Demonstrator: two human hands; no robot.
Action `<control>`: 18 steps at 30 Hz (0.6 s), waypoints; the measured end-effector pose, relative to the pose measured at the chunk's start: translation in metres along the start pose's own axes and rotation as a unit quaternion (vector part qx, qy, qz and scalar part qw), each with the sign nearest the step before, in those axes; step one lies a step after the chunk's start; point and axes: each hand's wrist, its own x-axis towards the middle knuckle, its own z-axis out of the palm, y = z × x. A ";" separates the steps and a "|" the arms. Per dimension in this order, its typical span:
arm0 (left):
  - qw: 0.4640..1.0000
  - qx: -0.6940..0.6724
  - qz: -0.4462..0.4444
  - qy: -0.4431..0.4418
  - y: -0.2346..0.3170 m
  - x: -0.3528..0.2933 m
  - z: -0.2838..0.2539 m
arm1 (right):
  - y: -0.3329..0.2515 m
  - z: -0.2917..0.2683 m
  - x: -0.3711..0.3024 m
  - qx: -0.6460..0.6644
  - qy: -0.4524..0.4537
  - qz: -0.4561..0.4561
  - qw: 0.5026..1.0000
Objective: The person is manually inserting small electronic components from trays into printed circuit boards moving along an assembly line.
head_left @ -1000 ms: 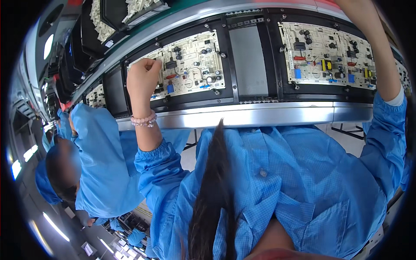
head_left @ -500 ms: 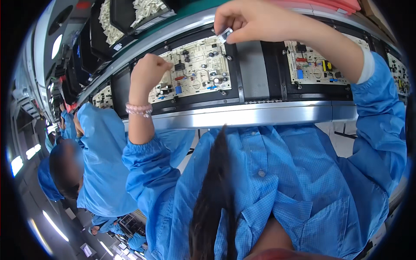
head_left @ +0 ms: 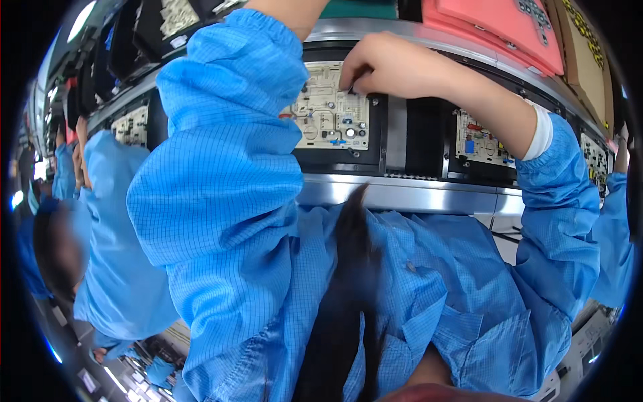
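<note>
My right hand (head_left: 395,67) is at the far right part of a pale circuit board (head_left: 338,110), its fingers bent and pinched together close over the board. What they hold is mostly hidden; only a small dark bit shows at the fingertips. The board sits in a black frame (head_left: 375,130) and carries small round parts, a blue part and a red one. My left arm (head_left: 228,134) reaches forward across the board's left side and covers it. That hand is beyond the upper edge of the picture.
A metal rail (head_left: 429,191) runs along the near side of the line. A second populated board (head_left: 479,137) lies to the right. Black bins (head_left: 151,33) with pale parts stand far left, pink trays (head_left: 482,30) far right. A co-worker in blue (head_left: 124,234) is at my left.
My left hand has moved from above the board forward and out of view. My right hand, which held a small shiny grey piece above the board's far corner, has come down onto the board.
</note>
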 end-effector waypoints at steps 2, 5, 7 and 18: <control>1.000 -0.005 -0.012 -0.020 -0.006 0.002 0.014 | -0.015 0.000 0.001 -0.060 -0.022 0.007 0.998; 0.996 0.071 0.014 0.041 0.002 -0.004 0.019 | -0.022 0.000 0.004 -0.088 -0.041 0.015 0.995; 0.992 0.104 0.003 0.067 0.004 -0.003 0.018 | -0.019 0.001 0.005 -0.105 -0.026 0.007 0.994; 0.989 0.124 -0.021 0.080 -0.029 0.014 0.025 | -0.030 -0.002 0.001 -0.131 -0.035 -0.049 0.990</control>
